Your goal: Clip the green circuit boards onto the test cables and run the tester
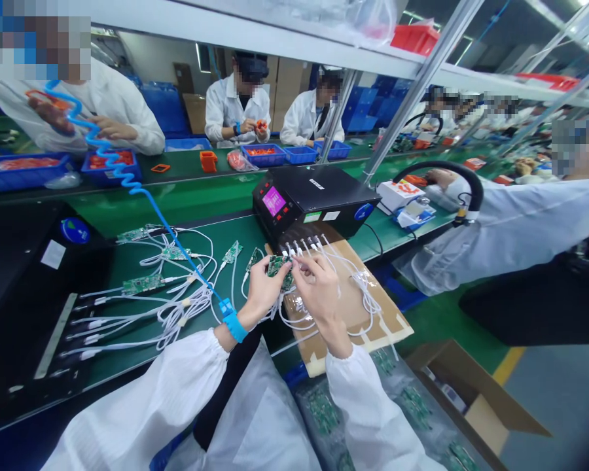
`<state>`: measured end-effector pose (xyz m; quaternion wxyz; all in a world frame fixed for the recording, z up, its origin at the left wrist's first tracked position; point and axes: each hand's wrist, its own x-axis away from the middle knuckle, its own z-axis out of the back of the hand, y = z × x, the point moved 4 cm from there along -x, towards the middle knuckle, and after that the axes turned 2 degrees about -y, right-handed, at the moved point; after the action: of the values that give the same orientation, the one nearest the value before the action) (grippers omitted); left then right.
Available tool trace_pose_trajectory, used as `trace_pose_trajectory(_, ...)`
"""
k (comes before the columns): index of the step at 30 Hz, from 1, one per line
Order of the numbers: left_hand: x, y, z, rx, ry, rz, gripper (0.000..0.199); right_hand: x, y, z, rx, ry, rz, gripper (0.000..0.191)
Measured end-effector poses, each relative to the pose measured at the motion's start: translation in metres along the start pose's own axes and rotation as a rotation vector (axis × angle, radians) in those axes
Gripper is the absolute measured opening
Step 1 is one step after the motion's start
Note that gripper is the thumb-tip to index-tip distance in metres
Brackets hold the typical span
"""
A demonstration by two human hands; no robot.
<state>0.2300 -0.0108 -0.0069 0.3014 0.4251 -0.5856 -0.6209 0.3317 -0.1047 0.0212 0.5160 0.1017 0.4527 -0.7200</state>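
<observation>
A green circuit board [277, 264] is gripped between the thumb and fingers of my left hand [261, 289], above the near edge of the bench. Against the board's right side, the thumb and forefinger of my right hand [319, 286] are pinched together; what lies between them is hidden. Just beyond my hands, white cables [302, 248] plug into a black test box [319, 186] with a lit pink screen. A blue wrist strap [234, 326] with a coiled cord circles my left wrist. To the left, several boards [142, 284] lie joined to white cables [177, 314].
A second black box [29, 281] fills the left side. Taped cardboard [397, 324] lies under the cables at right. Below are bagged boards [415, 405] and an open carton [485, 399]. Co-workers sit opposite behind blue bins [262, 157]; another person's sleeve [520, 216] is at right.
</observation>
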Motion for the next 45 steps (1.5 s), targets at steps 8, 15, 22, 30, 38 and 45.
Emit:
trace_pose_trajectory(8, 0.002, -0.004, 0.000, 0.035, 0.008, -0.004, 0.020, 0.000, 0.001, -0.005, -0.014, -0.005, 0.034, 0.019)
trace_pose_trajectory(15, 0.003, 0.001, 0.002, -0.011, 0.021, -0.045, 0.015, 0.000, 0.003, -0.009, -0.030, 0.028, 0.022, 0.018)
trace_pose_trajectory(22, 0.002, -0.002, 0.001, 0.026, 0.002, -0.028, 0.024, 0.003, 0.007, -0.011, -0.158, 0.082, -0.051, 0.017)
trace_pose_trajectory(30, 0.004, 0.000, 0.003, 0.060, -0.054, -0.023, 0.027, 0.005, 0.005, -0.012, -0.230, 0.077, -0.041, 0.018)
trace_pose_trajectory(38, 0.002, -0.004, 0.007, 0.113, -0.068, 0.065, 0.033, 0.006, 0.016, -0.019, -0.340, 0.018, -0.092, 0.019)
trace_pose_trajectory(45, 0.002, 0.003, 0.007, 0.058, -0.119, 0.046, 0.029, 0.007, 0.010, -0.013, -0.279, 0.066, -0.034, 0.019)
